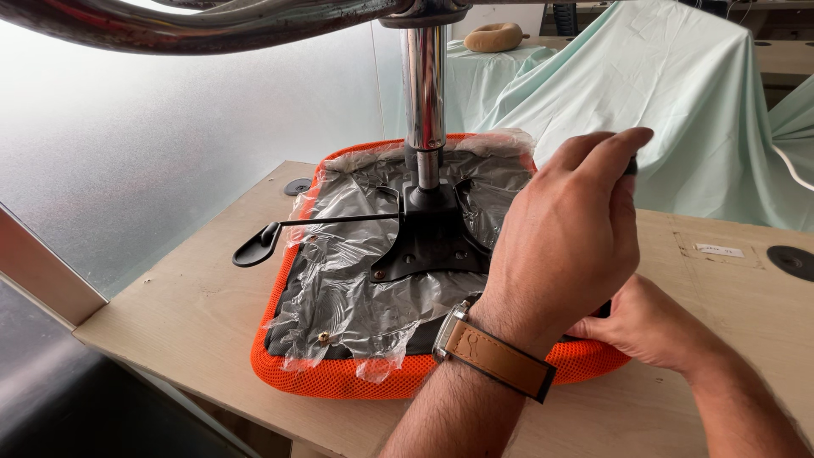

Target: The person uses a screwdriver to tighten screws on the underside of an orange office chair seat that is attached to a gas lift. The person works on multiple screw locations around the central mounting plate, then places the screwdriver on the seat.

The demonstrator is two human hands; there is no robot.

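Nearest the camera, the left hand (564, 254), a brown-strapped watch (492, 352) on its wrist, is raised over the seat with fingers curled shut around a small dark object of which only the tip shows at the fingertips; what it is cannot be told. Just behind and below, the right hand (649, 326) grips the near right edge of the upturned orange mesh chair seat (339, 382), fingers closed on the rim.

The seat lies underside up on a pale wooden table (195, 297), its near edge close to the table's front edge. Loose clear plastic wrap (356, 288) covers the black underside — a brass-coloured screw (323, 337) shows near the front left corner. At the centre, a black mounting plate (428, 242) carries the chrome column (424, 93), with a black lever (259, 246) projecting left beyond the seat.

Risks, as judged: the tall column and overhead base make the assembly top-heavy — a slackened right-hand grip could let it tip or slide off the near edge. Wrap may snag the held object or hide fasteners.

Beyond: draped pale green sheets (670, 110).
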